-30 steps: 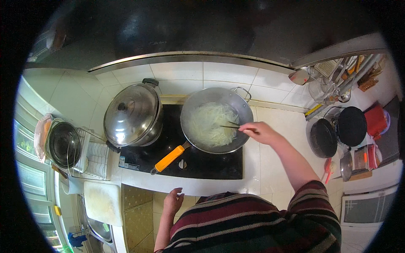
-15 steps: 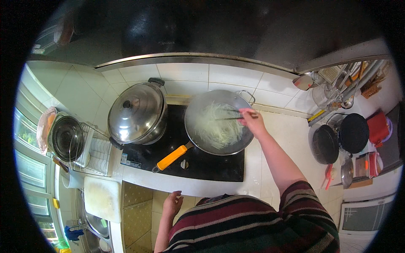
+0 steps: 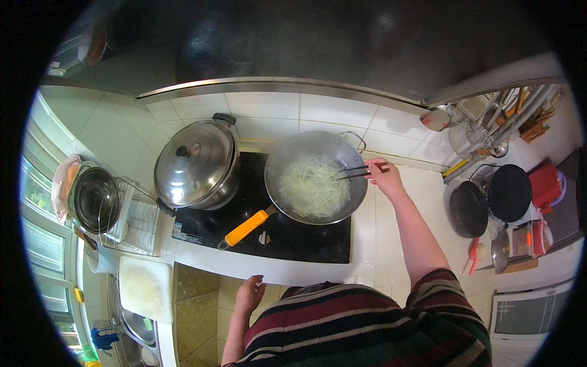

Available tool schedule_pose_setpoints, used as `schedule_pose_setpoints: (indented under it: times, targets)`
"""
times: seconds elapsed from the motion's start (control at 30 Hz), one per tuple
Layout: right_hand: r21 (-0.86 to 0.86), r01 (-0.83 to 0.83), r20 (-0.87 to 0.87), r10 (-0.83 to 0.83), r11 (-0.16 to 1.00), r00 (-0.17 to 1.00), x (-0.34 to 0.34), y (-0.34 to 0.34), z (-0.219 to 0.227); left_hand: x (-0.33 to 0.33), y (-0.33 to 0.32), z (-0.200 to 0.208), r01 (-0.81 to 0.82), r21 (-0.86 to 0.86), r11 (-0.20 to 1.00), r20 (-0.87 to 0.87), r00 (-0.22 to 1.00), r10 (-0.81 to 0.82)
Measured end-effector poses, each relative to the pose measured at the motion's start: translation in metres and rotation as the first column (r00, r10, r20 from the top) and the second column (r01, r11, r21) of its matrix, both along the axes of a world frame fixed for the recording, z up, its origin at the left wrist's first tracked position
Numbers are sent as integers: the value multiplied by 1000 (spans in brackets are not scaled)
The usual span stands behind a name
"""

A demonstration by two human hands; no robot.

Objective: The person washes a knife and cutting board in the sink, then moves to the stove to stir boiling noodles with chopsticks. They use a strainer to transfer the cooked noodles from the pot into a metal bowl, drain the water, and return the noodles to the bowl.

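My right hand [image 3: 384, 178] is closed round a pair of dark chopsticks [image 3: 353, 172] at the right rim of a grey wok [image 3: 287, 150]. Their tips reach into a heap of thin, pale green shredded vegetable [image 3: 315, 186] inside it, under faint steam. The wok sits on a black glass cooktop [image 3: 306, 243], its orange-sleeved handle [image 3: 246, 229] pointing toward me and to the left. Low in front of the counter edge, my left hand [image 3: 249, 295] hangs with loosely bent fingers, apart from everything and with nothing seen in it.
A large lidded steel pot [image 3: 197, 165] stands left of the wok. Farther left are a dish rack [image 3: 143, 220], a white cutting board [image 3: 145, 287] and a sink [image 3: 139, 327]. Dark pans [image 3: 469, 209] and hanging utensils [image 3: 489, 137] line the right side. A range hood [image 3: 275, 49] spans above.
My right hand has drawn back to the right with the chopsticks, whose tips now lie nearer the wok's right side. The vegetable shreds have shifted a little. My left hand stays low.
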State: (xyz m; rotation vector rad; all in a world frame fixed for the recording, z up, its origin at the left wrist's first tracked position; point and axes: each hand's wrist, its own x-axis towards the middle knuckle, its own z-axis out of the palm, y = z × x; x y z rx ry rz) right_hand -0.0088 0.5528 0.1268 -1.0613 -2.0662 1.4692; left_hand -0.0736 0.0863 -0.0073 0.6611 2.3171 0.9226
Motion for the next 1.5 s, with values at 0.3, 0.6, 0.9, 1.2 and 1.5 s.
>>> schedule_pose_setpoints:
  times: [0.3,0.6,0.9,1.2,1.5]
  targets:
    - [46,-286,-160,289,957,944,-42,-86,-13,9,9,14,9,4,1000,8,1000,-9]
    - [-61,32,-237,-46,998,970,-34,-19,-39,7,-3,4,36,52,998,-17,999,-36]
    - [403,-561,142,556,723,819,35,-100,2,-2,-22,1,18,24,1000,-31,999,-18]
    - [104,-131,-60,138,986,989,-22,-35,-9,-3,-42,14,-38,49,998,-67,997,41]
    - [603,-511,99,578,613,810,-5,-91,-32,68,-68,2,-90,14,996,37,995,89]
